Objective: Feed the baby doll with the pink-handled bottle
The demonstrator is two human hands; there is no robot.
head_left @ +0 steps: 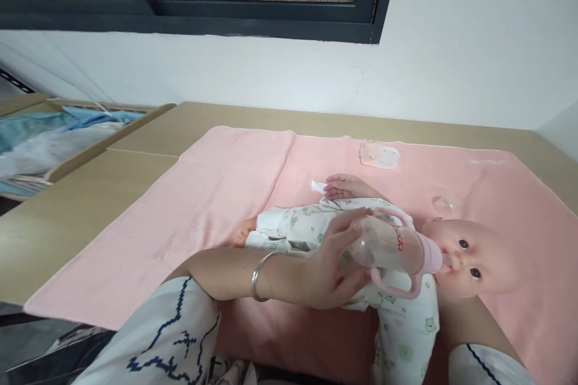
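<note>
1. The bottle [401,246] lies across the doll's chest area, in front of the clothing, with its teat [447,260] at the doll's lips. In judgement, the teat should be lined up squarely with the mouth, so that no sideways push is put on the head.

2. The bottle is held in the left hand [334,264], the fingers being wrapped round its clear base end; the two pink handles [397,292] are left ungripped. A light, steady grasp is advisable, since the wide body could roll within the fingers.

3. The doll [487,252] is laid face up, its head towards the right. The head is best kept supported, as a slight turn would probably part the lips from the teat.

4. The right forearm is passed beneath the doll near the neck, and the right hand [350,186] is seen at the far side with fingers nearly straight. A small white piece [318,186] is seen at its fingertips; whether it is gripped cannot be told. That forearm should be held still while the bottle is angled.

5. On the pink blanket [217,174], a clear packet [379,155] lies well beyond the doll, and a small clear cover [442,204] near its head. The cover should be given room if the head is shifted.

6. The blanket is spread over the worktop [76,210]; its folds are best left undisturbed.
</note>
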